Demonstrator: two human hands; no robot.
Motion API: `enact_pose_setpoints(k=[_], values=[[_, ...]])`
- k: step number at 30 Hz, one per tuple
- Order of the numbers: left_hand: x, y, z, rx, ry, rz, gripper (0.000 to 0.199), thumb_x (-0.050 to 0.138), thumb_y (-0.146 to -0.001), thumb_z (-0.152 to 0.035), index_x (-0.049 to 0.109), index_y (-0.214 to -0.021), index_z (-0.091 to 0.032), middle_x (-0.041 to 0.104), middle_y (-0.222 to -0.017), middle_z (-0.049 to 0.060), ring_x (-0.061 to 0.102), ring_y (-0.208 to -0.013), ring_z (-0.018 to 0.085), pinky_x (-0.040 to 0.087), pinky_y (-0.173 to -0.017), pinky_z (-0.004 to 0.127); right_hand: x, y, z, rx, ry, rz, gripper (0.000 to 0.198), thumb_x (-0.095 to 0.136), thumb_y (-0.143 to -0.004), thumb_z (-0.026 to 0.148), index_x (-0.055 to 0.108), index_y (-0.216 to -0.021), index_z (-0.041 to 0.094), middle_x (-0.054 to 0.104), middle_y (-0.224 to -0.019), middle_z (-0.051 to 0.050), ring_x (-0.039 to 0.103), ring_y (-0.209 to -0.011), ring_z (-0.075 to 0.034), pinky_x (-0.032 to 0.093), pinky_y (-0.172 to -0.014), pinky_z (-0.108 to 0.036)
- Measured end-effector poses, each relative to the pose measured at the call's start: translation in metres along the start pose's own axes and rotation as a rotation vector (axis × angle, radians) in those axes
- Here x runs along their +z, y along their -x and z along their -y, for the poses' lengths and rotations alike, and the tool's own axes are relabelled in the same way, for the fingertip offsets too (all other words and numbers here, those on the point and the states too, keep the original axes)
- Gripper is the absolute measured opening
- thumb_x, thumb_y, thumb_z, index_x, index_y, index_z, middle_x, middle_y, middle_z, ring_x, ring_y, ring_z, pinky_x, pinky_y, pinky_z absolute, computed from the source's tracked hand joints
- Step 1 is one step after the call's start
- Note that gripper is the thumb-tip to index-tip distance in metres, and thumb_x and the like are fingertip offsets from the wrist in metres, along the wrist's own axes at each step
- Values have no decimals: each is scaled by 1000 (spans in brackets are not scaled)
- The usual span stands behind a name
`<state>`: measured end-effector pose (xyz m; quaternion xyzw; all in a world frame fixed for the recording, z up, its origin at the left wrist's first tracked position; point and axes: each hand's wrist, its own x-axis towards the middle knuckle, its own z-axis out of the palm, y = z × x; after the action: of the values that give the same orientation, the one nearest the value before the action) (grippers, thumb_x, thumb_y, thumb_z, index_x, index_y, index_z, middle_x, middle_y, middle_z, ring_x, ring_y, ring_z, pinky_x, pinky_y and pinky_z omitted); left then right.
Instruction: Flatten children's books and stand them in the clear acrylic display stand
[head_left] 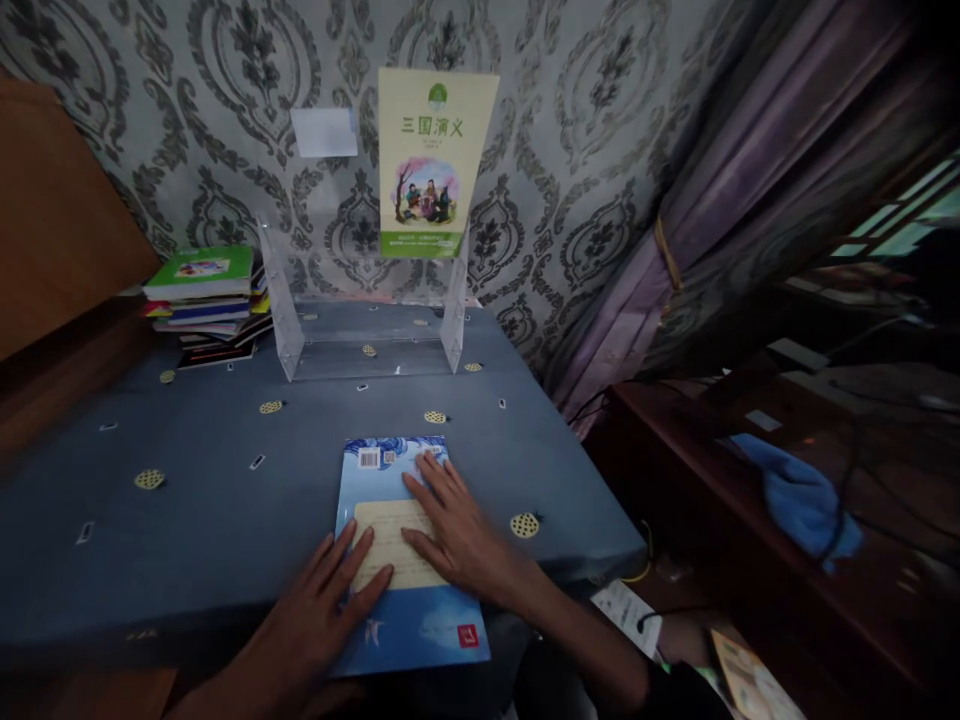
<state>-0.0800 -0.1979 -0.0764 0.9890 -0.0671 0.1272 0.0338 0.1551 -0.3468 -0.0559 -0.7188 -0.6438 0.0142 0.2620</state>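
Both hands, left hand (330, 590) and right hand (454, 530), lie flat with fingers spread, gripping nothing, on a blue book (409, 555) (back cover up) at the bench (187, 500) front edge. It looks thin, light, bendy, glossy; best lifted by a side edge.

Blue book (409, 560), grey damask wallpaper (585, 150)

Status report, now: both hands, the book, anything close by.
Left hand and right hand flat, open, on the blue book. Book lies back cover up at the near edge of the blue table. Clear stand and book stack far off.
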Motion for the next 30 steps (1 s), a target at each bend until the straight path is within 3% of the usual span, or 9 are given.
enact_pose_setpoints(k=[4,8,11,17,20,23,26,28,30], values=[[-4,10,-2,83,-28,-122,65,51,-94,-19,31,-156,-21,42,-156,14,31,-148,34,38,-115,52,-23,43,5,-73,-147,39,57,47,-100,24,33,-155,28,37,-159,-9,28,-151,-24,34,-121,-53],[-29,-2,7,128,96,-188,54,42,-101,-24,35,-154,-21,60,-141,11,43,-143,29,40,-115,51,-46,75,1,-55,-237,24,64,37,-99,10,28,-155,38,43,-157,-2,37,-146,-18,44,-116,-46],[-52,-22,17,126,198,-299,50,44,-103,-28,39,-152,-26,69,-128,7,57,-131,26,43,-114,50,-52,82,-2,-44,-207,19,66,45,-96,12,30,-155,38,43,-156,-3,40,-145,-20,45,-115,-46],[-86,-78,37,-111,543,-445,50,50,-100,-41,41,-148,-28,73,-109,8,70,-102,25,57,-94,43,-58,39,-5,22,-347,-203,45,50,-99,25,52,-142,36,63,-138,-5,58,-130,-24,51,-108,-45],[-100,-112,48,-326,706,-645,43,53,-98,-40,51,-138,-24,70,-99,5,68,-88,20,57,-80,32,-69,-1,-2,109,-451,-361,29,50,-99,33,67,-122,29,74,-110,-5,70,-103,-23,58,-90,-38],[-105,-144,70,-512,880,-818,42,55,-96,-45,54,-130,-21,65,-101,3,64,-86,17,54,-78,27,-74,-40,-4,198,-599,-444,27,56,-96,44,71,-104,23,71,-83,-2,68,-77,-19,57,-69,-29],[-88,-157,103,-606,1070,-717,50,52,-94,-53,49,-131,-20,65,-102,5,66,-88,20,56,-80,33,-64,-64,-16,272,-752,-401,32,59,-92,47,67,-108,20,67,-72,1,62,-62,-15,50,-54,-24],[-64,-150,125,-676,953,-589,55,56,-89,-53,48,-130,-18,65,-107,7,66,-96,24,55,-87,40,-50,-68,-28,334,-667,-370,28,61,-89,39,65,-109,20,68,-75,0,62,-64,-16,51,-57,-26],[-36,-135,143,-669,701,-487,59,62,-83,-49,50,-130,-16,64,-117,12,63,-110,29,49,-99,48,-33,-65,-39,372,-464,-343,23,62,-85,27,66,-107,21,69,-86,-3,65,-74,-18,54,-69,-30]])
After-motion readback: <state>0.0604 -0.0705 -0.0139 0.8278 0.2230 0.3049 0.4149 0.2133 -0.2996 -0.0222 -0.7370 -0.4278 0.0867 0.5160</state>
